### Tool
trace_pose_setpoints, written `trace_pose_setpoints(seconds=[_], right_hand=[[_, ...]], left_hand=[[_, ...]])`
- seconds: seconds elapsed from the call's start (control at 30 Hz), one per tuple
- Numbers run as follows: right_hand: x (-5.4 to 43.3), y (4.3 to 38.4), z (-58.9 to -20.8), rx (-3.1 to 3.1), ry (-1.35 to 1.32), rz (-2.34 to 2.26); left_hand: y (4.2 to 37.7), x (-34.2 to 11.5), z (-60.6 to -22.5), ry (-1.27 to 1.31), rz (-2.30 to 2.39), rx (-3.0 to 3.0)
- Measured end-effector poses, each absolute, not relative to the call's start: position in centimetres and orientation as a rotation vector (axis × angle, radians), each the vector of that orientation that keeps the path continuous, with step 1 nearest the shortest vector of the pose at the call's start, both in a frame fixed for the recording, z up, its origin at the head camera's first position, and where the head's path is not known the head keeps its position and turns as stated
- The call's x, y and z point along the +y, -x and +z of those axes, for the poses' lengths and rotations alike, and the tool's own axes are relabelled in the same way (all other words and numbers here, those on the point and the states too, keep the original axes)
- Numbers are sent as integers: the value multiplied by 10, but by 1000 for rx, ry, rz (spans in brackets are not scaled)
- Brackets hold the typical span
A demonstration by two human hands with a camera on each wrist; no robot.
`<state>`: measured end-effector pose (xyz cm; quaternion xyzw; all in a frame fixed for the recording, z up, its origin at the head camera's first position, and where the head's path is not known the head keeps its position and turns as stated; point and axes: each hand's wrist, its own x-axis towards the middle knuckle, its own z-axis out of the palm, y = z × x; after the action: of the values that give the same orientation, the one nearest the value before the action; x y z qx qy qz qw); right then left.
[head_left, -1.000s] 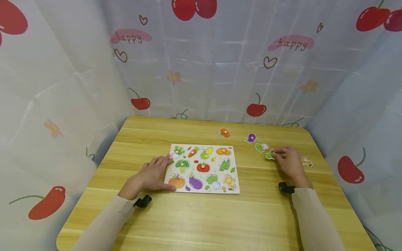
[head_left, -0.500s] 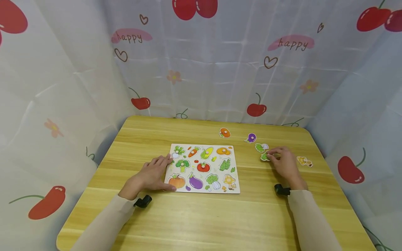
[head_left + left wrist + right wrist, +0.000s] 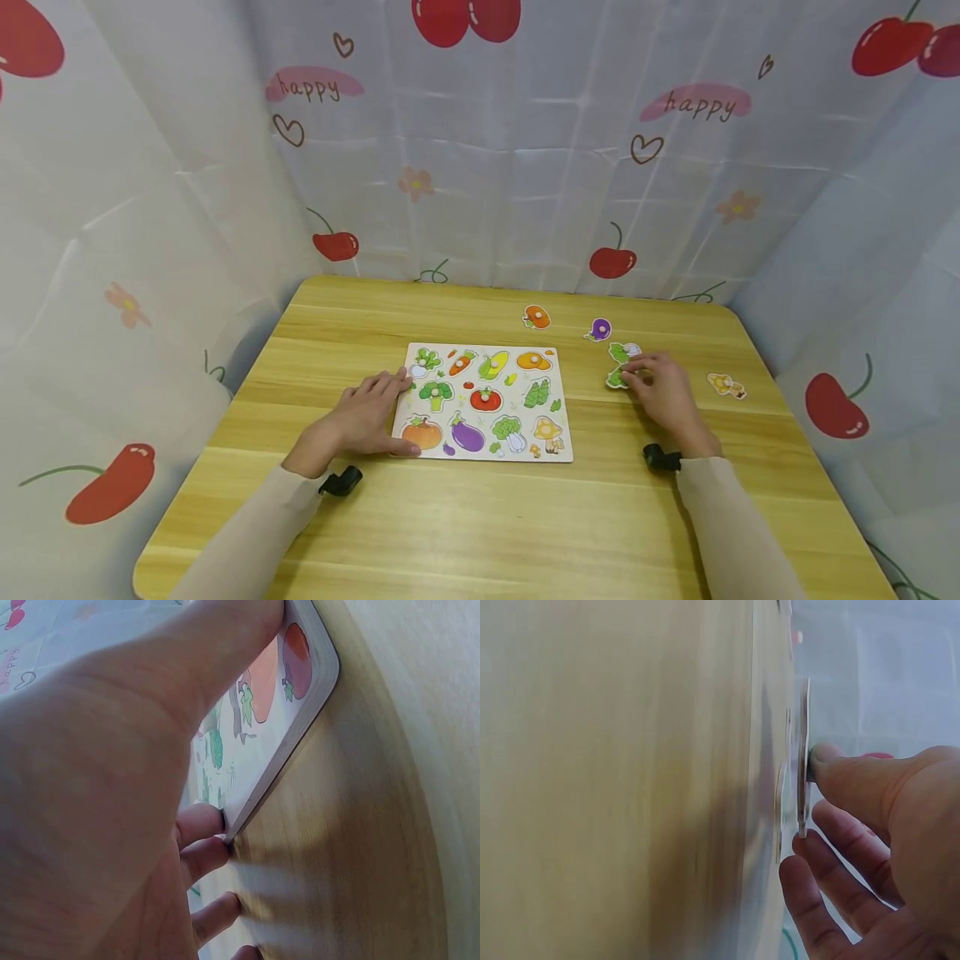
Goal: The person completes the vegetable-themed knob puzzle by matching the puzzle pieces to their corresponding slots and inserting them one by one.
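My left hand (image 3: 363,417) rests at the left edge of a flat vegetable puzzle board (image 3: 513,404), fingers spread and thumb on its near-left corner. In the left wrist view, fingertips (image 3: 202,821) touch the board's edge. My right hand (image 3: 663,396) pinches a green leafy puzzle piece (image 3: 617,378) by its small knob. Seen edge-on in the right wrist view, that piece (image 3: 804,757) hangs just off the table, beside another flat piece (image 3: 781,799). Right behind it lies a bok choy piece (image 3: 619,352), partly covered by my fingers.
Loose on the wooden table (image 3: 480,533) lie a pumpkin piece (image 3: 537,317), an eggplant piece (image 3: 600,330) and, to the right of my right hand, a mushroom piece (image 3: 727,386). A cherry-patterned curtain (image 3: 487,200) surrounds the table's back and sides.
My right hand has moved left with the green leafy piece, away from the mushroom piece and closer to the board. The left hand and the board have stayed put.
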<state>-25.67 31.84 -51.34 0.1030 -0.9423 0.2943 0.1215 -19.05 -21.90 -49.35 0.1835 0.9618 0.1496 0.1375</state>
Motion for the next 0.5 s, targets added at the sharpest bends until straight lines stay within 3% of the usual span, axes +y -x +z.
trace_pose_setpoints(seconds=[0.5], right_hand=[[296, 252, -510, -2792, -356, 884]], left_hand=[[189, -219, -491, -540, 445, 2788]])
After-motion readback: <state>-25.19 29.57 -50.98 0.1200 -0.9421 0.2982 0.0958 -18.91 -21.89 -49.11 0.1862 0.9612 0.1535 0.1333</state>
